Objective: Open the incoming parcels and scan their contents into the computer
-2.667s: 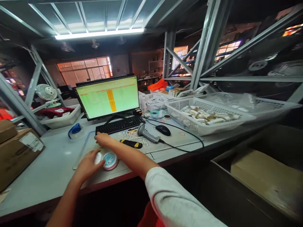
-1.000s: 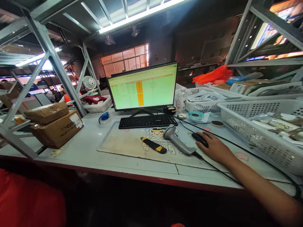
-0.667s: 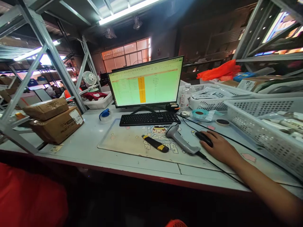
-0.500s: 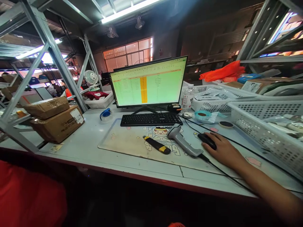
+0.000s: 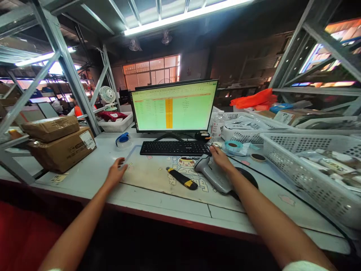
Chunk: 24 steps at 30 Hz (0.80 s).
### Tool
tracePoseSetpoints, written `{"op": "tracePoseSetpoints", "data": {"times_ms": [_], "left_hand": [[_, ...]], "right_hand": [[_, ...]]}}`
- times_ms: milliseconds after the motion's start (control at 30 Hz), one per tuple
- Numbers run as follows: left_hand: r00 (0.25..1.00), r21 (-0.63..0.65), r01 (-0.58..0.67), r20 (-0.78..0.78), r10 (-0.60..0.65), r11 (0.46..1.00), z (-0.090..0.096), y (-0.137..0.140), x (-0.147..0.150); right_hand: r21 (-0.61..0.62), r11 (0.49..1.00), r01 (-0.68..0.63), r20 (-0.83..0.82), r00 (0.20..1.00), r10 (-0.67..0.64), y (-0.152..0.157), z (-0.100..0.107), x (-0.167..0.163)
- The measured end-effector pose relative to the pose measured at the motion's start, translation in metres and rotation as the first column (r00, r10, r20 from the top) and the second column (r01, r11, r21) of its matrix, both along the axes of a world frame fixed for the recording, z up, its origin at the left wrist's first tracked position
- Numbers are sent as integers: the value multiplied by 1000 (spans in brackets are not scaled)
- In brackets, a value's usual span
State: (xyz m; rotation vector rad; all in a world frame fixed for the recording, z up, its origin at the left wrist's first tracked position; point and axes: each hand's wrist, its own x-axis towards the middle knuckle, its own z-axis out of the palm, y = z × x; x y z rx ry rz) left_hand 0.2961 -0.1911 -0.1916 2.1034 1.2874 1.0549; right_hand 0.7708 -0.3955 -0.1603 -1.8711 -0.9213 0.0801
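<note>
Over the left edge of the desk mat [image 5: 152, 171] is my left hand [image 5: 115, 174], empty, its fingers slightly bent and apart. My right hand [image 5: 221, 160] reaches to the right end of the black keyboard [image 5: 175, 148]. Its fingertips are at the keyboard's corner, fingers loosely stretched; whether they touch it I cannot tell. Beside that hand lies a grey barcode scanner [image 5: 213, 177], partly behind my forearm. The black mouse [image 5: 246, 177] also shows partly past the forearm. A black and yellow utility knife [image 5: 182, 178] rests on the mat between my hands.
Behind the keyboard stands a monitor [image 5: 175, 109] with a spreadsheet. Cardboard boxes [image 5: 60, 150] and blue tape [image 5: 122, 138] are at the left. A bottle [image 5: 217, 127], tape rolls [image 5: 233, 146] and white baskets [image 5: 299, 165] stand at the right. A cable [image 5: 284, 192] crosses the desk.
My right hand has left the mouse and moved left and forward to the keyboard's right end. My left hand has come into view over the mat's left side. The camera view has shifted slightly.
</note>
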Motion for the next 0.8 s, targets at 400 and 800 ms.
{"op": "tracePoseSetpoints", "data": {"times_ms": [400,800], "left_hand": [[989,7,145,-12,-145,989,-23,59,120],[980,0,198,25,-198,980,-19,62,118]], "right_hand": [[13,998,-64,-47,997,65,-6,-37,28],[-240,971,3,180,983,42,-13,-37,26]]}}
